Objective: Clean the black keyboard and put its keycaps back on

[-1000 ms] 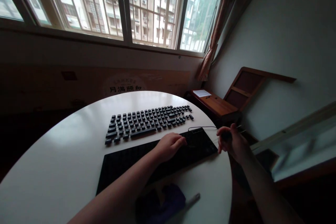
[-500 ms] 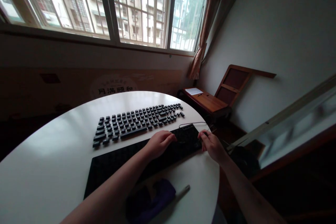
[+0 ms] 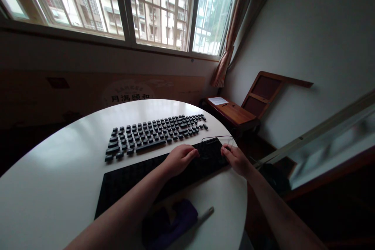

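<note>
A black keyboard (image 3: 129, 177) without visible keycaps lies across the white table. My left hand (image 3: 181, 158) rests over its right half, thumb and fingers drawn together; whatever they hold is hidden beneath. At the right end of the keyboard, my right hand (image 3: 236, 158) is closed in a pinch. Thin wires stick up from it, which look like part of a wire keycap puller (image 3: 230, 140); its grip is mostly covered by the fingers. Behind the keyboard, the loose black keycaps (image 3: 150, 145) are laid out in rows in keyboard order.
A purple cloth-like item (image 3: 184, 213) and a grey stick-shaped object (image 3: 207, 213) lie near the front of the round white table (image 3: 52, 179). A thin cable (image 3: 215, 137) runs behind the keyboard. Beyond stands a wooden chair (image 3: 240, 115) with paper (image 3: 217, 100) on it.
The view has shifted slightly. Both hands stay almost where they were over the keyboard, and the right hand's fingers have moved a little.
</note>
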### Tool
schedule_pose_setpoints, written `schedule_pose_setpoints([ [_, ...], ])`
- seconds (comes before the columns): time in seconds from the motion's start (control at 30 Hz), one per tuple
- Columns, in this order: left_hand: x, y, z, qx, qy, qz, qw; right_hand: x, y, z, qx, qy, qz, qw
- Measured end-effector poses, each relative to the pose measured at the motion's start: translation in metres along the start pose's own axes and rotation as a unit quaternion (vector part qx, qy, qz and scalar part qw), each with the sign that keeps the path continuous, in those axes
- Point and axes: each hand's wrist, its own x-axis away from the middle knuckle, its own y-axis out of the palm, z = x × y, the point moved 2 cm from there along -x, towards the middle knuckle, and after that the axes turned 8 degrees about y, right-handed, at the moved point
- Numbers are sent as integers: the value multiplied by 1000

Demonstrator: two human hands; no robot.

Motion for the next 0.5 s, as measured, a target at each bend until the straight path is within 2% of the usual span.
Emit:
schedule_pose_setpoints([
  [0.07,0,0,0,1,-1,1,1000,9,2,-1,22,-32,14,999],
  [0.2,0,0,-1,2,-1,2,1000,28,9,1,58,-71,92,992],
  [0.3,0,-1,-2,0,3,0,1000,35,13,3,55,-72,132,987],
  [0.4,0,-1,0,-8,5,0,1000,35,14,4,32,-54,145,987],
  [0.5,0,3,6,-54,39,-27,997,33,12,5,17,-46,167,985],
])
